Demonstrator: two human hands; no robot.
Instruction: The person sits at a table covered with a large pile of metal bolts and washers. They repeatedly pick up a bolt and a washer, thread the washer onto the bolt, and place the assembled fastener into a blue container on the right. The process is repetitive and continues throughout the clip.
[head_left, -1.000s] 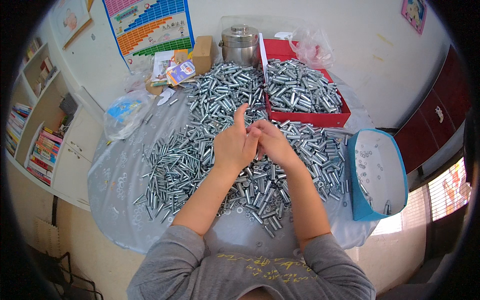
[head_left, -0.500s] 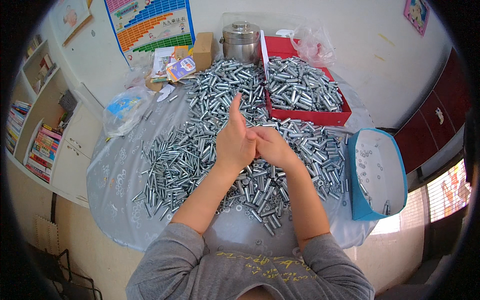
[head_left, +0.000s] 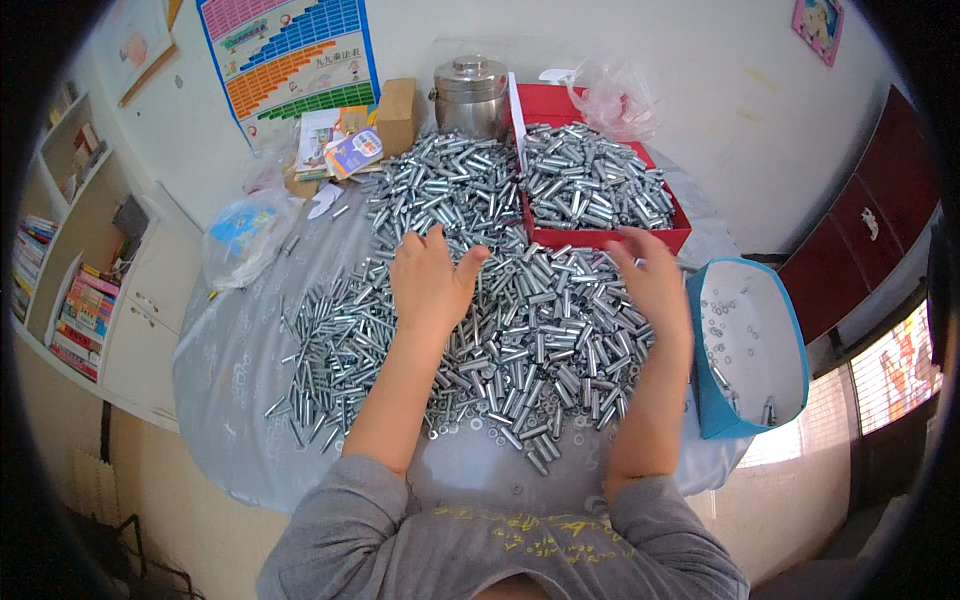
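**Two hands spread over a heap of metal bolts on a covered table**

A person seen from above leans over a table draped in a pale grey cloth. Most of the cloth is buried under a heap of silver bolts, with small loose washers scattered along the near edge of the heap.

The left hand rests palm-down on the heap near its middle, fingers loosely spread, gripping nothing that can be seen. The right hand hovers over or lightly touches the right side of the heap, just in front of a red tray; its fingers are blurred, and whether they hold a bolt cannot be told.

The step in hand looks like sorting or picking through the loose bolts, with both hands reaching apart for fresh pieces. The next move probably calls for pinching single bolts out of the tangle without dragging their neighbours along.

The red tray, at the far edge of the table, is full of similar bolts. A blue-rimmed box holding a few small parts stands at the right edge, just beside the right forearm. A steel pot and a cardboard box stand at the far edge, and a plastic bag lies at the left edge.
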